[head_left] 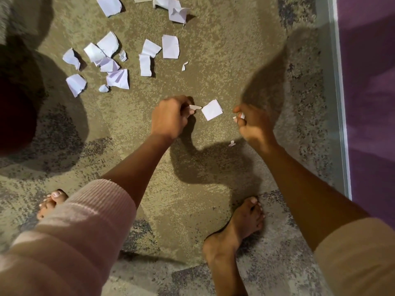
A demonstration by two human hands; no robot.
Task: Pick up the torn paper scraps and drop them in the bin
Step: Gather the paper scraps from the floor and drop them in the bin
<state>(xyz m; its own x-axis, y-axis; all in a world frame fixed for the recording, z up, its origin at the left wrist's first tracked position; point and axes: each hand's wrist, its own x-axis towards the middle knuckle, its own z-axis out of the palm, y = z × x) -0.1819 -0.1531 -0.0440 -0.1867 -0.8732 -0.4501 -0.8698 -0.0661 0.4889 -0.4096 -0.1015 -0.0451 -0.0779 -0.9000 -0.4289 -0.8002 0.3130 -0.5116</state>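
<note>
Several torn white paper scraps (pixel 111 60) lie scattered on the carpet ahead of me. My left hand (pixel 171 116) pinches a small torn scrap (pixel 195 107) between its curled fingers. A square white scrap (pixel 212 110) lies on the carpet between both hands. My right hand (pixel 250 122) has its fingers curled round a tiny white scrap (pixel 242 116). Another tiny scrap (pixel 232 143) lies just below my right hand. More scraps (pixel 175 9) lie at the top edge. No bin can be made out.
The floor is a mottled beige and grey carpet (pixel 213 71). My two bare feet (pixel 241 227) stand at the bottom. A dark rounded shape (pixel 15 116) fills the left edge. A purple wall (pixel 372 82) with a pale skirting strip runs along the right.
</note>
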